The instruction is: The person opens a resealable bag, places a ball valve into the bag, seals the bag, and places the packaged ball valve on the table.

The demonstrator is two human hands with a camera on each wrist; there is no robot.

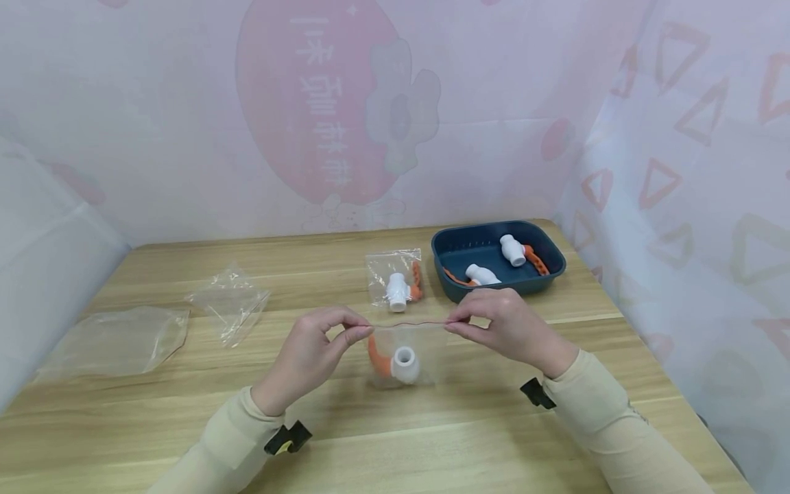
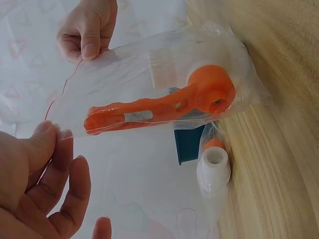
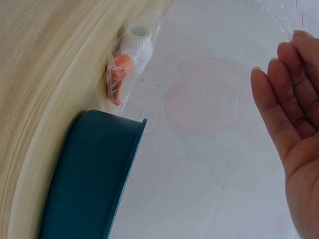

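Observation:
Between both hands hangs a clear zip bag point(image 1: 426, 346) with a red line along its top edge. A white plastic ball valve point(image 1: 405, 368) with an orange handle point(image 2: 144, 115) is inside it, low over the table. My left hand point(image 1: 311, 353) pinches the left end of the bag's top edge between thumb and forefinger. At the right end, my right hand point(image 1: 509, 329) pinches the same edge, which is drawn nearly straight. In the left wrist view the handle lies lengthwise in the bag. The right wrist view catches only a corner of the bag.
Behind the hands lies another bagged valve point(image 1: 398, 291). To its right, a dark blue basket point(image 1: 453, 291) holds two loose valves point(image 1: 512, 250). Two flat clear bags point(image 1: 123, 339) point(image 1: 231, 302) are on the wooden table point(image 1: 395, 453) at left. Printed curtains surround the back and sides.

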